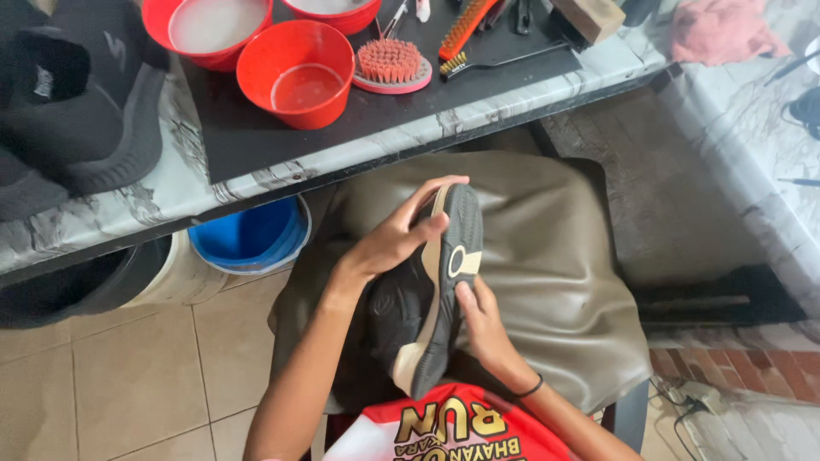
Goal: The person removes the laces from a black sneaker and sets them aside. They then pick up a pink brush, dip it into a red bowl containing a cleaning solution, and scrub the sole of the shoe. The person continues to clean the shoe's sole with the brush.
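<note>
Shoe (431,299): dark, tan-edged sole, held tilted on its side over an apron-covered lap (555,282), below the table edge (410,141). Progress, as judged: inspection stage only; the brushes (391,64) and the red bowl (295,75) of liquid sit on the table, well apart from both hands. Left hand (395,239): curled closed over the toe end; right hand (483,329): gripping the lower side, thumb pressed on the sole.

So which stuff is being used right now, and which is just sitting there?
In use:
- black shoe, sole turned up
- left hand gripping its toe end
- right hand on its sole
- olive apron under it

Just sitting there:
- red bowls
- pink brush
- orange brush
- other black shoe on the table
- blue bucket
- pink cloth
</note>
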